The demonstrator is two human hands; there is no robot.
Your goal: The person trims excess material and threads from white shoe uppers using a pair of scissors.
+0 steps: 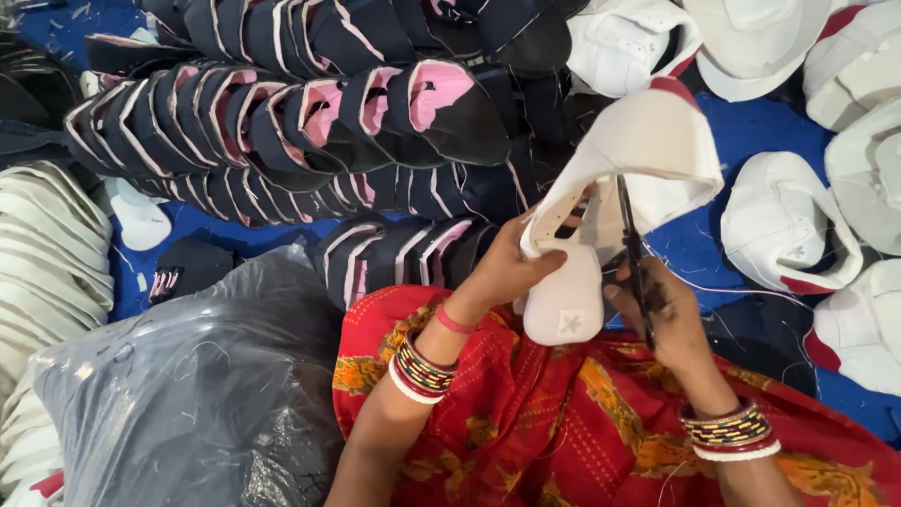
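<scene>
My left hand point(507, 272) pinches the soft, light white shoe top point(610, 188) by its edge over my lap, and my right hand point(657, 314) squeezes the scissors point(633, 253).

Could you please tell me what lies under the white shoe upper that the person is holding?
Under the white shoe upper lie the red patterned cloth over the lap, blue sheet and dark uppers. The left hand and scissors in the right hand cover part.

The person wears a red, orange-patterned garment point(563, 422), stacked beaded bangles point(422, 371) on both wrists, and a thin red wrist thread point(454, 322).
</scene>
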